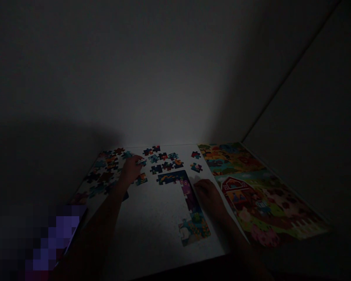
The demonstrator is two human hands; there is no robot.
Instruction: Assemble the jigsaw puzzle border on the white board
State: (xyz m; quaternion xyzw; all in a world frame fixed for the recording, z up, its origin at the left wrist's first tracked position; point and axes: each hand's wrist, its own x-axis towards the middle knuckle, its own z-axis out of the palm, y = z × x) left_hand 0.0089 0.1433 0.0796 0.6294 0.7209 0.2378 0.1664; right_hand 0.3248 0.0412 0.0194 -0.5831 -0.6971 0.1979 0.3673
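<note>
The room is dim and details are faint. At the back left of the white table, my left hand (132, 168) is closed with its fingertips on a puzzle piece (141, 162). A partly joined jigsaw puzzle (190, 197) forms a corner shape: a top strip and a right side running down to a seabed-like part. Just right of it rests my right hand (211, 197), its fingers curled in; whatever may lie inside them is hidden. Loose puzzle pieces (167, 166) are spread behind the joined part, and more loose pieces (105, 177) cover the left side, some behind my left forearm.
On the right lie a farm picture (251, 203) with a red barn and, behind it, an animal picture (228, 158). Two loose pieces (196, 168) sit near the table's back right. A pale wall (163, 97) rises directly behind the table. A blurred purple patch (57, 238) is at lower left.
</note>
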